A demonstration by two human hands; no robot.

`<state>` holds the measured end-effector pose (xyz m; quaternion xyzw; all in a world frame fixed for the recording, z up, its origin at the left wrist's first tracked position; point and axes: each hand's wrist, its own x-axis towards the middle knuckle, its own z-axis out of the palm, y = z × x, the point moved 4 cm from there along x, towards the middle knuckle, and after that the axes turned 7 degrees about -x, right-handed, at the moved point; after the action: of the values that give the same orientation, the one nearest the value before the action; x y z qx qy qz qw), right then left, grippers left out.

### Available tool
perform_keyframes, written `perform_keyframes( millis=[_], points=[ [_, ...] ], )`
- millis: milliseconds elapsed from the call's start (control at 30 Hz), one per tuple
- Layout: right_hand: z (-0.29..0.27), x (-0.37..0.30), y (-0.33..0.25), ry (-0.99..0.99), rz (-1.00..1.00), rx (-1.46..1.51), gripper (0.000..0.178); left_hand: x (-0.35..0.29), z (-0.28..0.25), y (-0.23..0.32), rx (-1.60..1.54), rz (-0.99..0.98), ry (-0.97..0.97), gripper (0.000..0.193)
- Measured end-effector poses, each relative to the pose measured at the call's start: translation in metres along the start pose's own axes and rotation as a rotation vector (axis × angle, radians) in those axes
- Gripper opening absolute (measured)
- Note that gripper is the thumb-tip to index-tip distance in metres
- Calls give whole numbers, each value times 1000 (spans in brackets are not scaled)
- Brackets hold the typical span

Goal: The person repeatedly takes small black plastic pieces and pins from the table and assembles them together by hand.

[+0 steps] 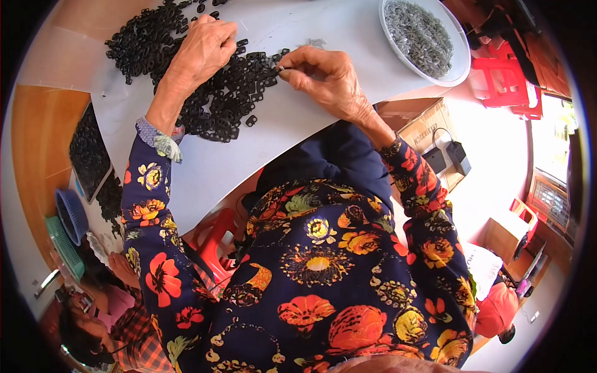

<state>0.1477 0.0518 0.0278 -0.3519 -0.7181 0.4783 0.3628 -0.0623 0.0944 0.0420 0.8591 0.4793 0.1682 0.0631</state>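
Small black plastic pieces with holes [217, 112] lie in a broad heap on the pale tabletop [242, 163]. My left hand [202, 50] rests over the far part of the heap, its fingers curled down; its fingertips, and whatever is in them, are hidden. To the right, my right hand [326, 78] is raised just beside the heap's edge. Its thumb and forefinger pinch a small dark piece with a silvery bit [282, 69], too small to make out fully. A few thin metal bits [316, 43] lie on the table beyond this hand.
A round white tub [457, 68] full of small metal bits stands at the far right. Left of the table are a tray of black pieces [88, 149], a blue basket [71, 214] and a green one [64, 248]. Another person [124, 323] sits at lower left; a cardboard box [429, 127] stands right.
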Motion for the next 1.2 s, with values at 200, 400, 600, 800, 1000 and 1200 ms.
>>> perform_keyframes(
  millis=[200,400,600,800,1000,1200],
  points=[
    [-1,-1,0,4,-3,7,16,-2,-4,-6,-263,-41,163,6],
    [0,-1,1,-3,19,27,15,8,0,4,-186,-16,139,9],
    [2,-1,-2,8,27,30,16,21,4,7,-156,-283,-21,17],
    [-1,-1,1,46,13,25,16,16,10,12,-115,-135,38,12],
    [-1,-1,4,106,13,183,15,0,12,17,-144,-62,266,16],
    [-4,0,5,147,63,239,16,2,14,33,-1073,-390,181,20]
  ],
)
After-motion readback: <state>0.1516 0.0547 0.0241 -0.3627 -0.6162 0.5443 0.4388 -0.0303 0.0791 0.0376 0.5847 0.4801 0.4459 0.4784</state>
